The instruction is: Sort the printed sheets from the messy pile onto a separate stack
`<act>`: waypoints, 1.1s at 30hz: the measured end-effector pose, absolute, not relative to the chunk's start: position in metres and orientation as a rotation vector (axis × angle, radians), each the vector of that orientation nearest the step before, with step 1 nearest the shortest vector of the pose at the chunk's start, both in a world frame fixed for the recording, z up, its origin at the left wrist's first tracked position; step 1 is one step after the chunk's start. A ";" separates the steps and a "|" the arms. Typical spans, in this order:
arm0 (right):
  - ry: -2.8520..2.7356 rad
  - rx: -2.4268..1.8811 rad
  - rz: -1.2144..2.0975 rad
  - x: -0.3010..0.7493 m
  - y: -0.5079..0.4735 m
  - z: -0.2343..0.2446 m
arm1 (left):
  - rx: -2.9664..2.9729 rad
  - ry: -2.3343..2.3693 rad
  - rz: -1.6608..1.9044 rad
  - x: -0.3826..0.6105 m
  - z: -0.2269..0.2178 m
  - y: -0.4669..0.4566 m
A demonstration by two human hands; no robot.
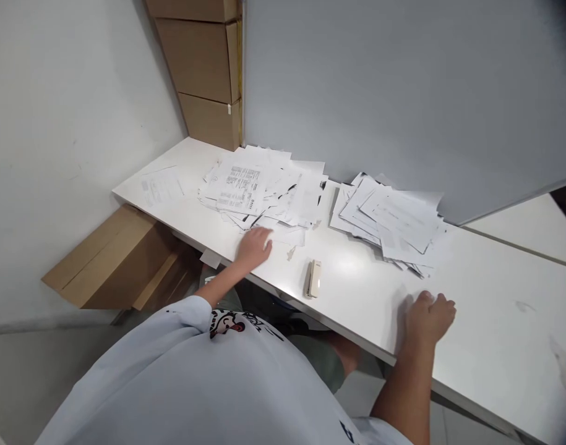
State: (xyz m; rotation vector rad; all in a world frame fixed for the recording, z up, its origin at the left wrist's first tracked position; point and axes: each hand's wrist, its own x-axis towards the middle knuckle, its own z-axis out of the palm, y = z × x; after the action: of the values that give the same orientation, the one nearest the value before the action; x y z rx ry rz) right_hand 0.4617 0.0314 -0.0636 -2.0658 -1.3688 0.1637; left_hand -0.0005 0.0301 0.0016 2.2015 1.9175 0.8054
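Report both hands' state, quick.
Left hand: open, nothing visibly held, beside the loose papers.
Right hand: loosely curled, nothing visibly held; whether fully closed cannot be told.

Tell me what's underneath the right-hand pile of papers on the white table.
Under the right-hand pile, the white table supports it, and edges of lower sheets stick out. The rest of those sheets, and anything flat between them, is covered.

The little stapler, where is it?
In the head view, the stapler lies on the white table near its front edge, between the left hand and right hand, closer to the left.
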 end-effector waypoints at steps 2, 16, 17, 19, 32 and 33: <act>-1.249 -2.098 0.099 0.455 0.027 -0.059 | 2.113 2.134 0.744 -0.028 0.008 0.056; -1.234 -2.075 0.021 0.450 0.025 -0.056 | 2.361 2.085 0.639 -0.069 -0.002 0.089; -1.239 -2.077 0.022 0.449 0.024 -0.055 | 2.374 2.070 0.613 -0.068 -0.001 0.088; -1.259 -2.080 0.025 0.449 0.023 -0.055 | 2.403 2.034 0.578 -0.068 0.002 0.087; -1.277 -2.105 0.028 0.447 0.021 -0.053 | 2.119 2.202 0.448 -0.071 0.002 0.095; -1.272 -2.113 0.037 0.447 0.020 -0.052 | 2.130 2.198 0.447 -0.070 0.003 0.093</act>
State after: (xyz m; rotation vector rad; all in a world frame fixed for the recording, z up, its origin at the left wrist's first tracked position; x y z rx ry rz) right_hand 0.4465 0.0205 -0.0525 -2.1126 -1.2723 0.0369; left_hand -0.0695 0.0932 0.0030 2.1297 2.1983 0.4468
